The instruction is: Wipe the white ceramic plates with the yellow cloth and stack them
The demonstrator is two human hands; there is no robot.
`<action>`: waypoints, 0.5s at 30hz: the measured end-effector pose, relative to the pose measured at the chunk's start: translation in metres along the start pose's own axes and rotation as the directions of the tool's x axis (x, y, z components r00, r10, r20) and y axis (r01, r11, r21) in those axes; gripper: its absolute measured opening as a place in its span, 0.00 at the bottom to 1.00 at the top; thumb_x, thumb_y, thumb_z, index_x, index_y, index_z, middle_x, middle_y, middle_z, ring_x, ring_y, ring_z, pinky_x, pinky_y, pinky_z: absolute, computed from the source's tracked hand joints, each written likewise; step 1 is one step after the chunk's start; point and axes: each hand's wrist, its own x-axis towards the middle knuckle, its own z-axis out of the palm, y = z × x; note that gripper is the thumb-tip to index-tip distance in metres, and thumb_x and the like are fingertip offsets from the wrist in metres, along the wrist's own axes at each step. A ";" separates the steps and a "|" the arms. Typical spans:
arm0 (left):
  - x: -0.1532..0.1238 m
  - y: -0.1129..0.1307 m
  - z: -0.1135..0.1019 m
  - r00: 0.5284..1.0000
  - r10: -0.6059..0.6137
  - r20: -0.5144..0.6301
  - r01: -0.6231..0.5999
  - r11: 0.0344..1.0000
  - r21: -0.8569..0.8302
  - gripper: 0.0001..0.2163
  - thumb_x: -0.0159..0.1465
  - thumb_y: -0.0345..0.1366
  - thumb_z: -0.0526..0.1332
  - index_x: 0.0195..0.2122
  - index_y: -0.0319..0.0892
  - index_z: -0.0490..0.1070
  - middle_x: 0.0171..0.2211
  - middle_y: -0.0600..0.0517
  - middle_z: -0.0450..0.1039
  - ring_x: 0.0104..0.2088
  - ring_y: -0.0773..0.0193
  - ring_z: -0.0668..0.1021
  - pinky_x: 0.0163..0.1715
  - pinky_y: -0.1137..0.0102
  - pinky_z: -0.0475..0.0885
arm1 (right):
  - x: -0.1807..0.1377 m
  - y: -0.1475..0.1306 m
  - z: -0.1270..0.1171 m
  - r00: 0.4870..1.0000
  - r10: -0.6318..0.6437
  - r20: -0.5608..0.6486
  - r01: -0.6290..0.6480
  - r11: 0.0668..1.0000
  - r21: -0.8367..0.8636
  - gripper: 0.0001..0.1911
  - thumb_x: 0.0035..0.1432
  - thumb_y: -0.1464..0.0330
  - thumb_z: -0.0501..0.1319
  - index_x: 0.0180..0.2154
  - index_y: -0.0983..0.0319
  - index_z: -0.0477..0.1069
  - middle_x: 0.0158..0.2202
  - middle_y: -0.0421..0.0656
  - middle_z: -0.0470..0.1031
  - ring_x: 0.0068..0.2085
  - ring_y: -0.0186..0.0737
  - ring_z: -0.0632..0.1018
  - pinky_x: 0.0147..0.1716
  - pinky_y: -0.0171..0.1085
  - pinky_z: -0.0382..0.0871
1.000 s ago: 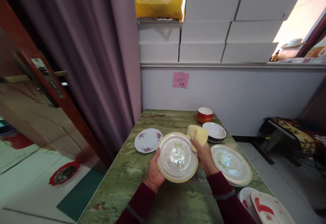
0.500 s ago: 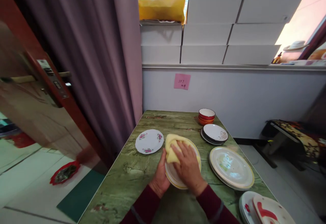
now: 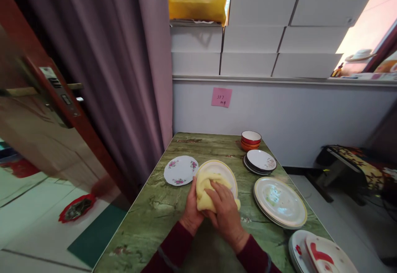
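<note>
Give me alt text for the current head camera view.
A person's right hand holds a yellow cloth against a yellow-rimmed plate gripped in the left hand, over a green table. A flower-patterned plate lies to the left; stacked bowls and stacked plates line the right side.

On the pink note [image 3: 221, 97] on the wall [image 3: 192, 103], beyond the fingers [image 3: 218, 191] and above them, the handwritten number 357 can be read; the smaller characters beneath it are not clear enough to make out. Farther up and to the right of the fingers, a white box [image 3: 328, 8] bears a mark too small to read.
</note>
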 end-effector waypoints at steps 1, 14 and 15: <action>-0.002 -0.004 -0.001 1.000 -0.006 0.010 0.006 1.000 -0.002 0.28 0.70 0.51 0.51 0.64 0.37 0.64 0.55 0.41 0.75 0.60 0.49 0.72 0.65 0.56 0.59 | 0.010 0.005 -0.005 0.999 0.030 -0.022 -0.030 1.000 0.002 0.24 0.57 0.62 0.63 0.56 0.57 0.69 0.62 0.51 0.67 0.62 0.58 0.66 0.62 0.57 0.54; -0.006 0.029 -0.037 0.993 -0.113 0.047 0.113 0.994 0.008 0.25 0.69 0.35 0.52 0.66 0.33 0.59 0.54 0.35 0.75 0.58 0.45 0.73 0.65 0.47 0.55 | 0.041 0.079 -0.051 0.573 0.525 0.630 -0.503 -0.382 0.775 0.26 0.59 0.50 0.61 0.49 0.63 0.74 0.37 0.49 0.83 0.41 0.50 0.82 0.40 0.44 0.77; -0.005 0.028 -0.036 0.991 -0.122 0.051 0.122 0.993 0.006 0.25 0.69 0.35 0.52 0.66 0.33 0.59 0.54 0.35 0.75 0.58 0.44 0.74 0.65 0.47 0.56 | 0.039 0.077 -0.048 0.590 0.499 0.634 -0.483 -0.411 0.773 0.26 0.59 0.51 0.61 0.50 0.63 0.74 0.38 0.49 0.83 0.43 0.50 0.82 0.41 0.44 0.77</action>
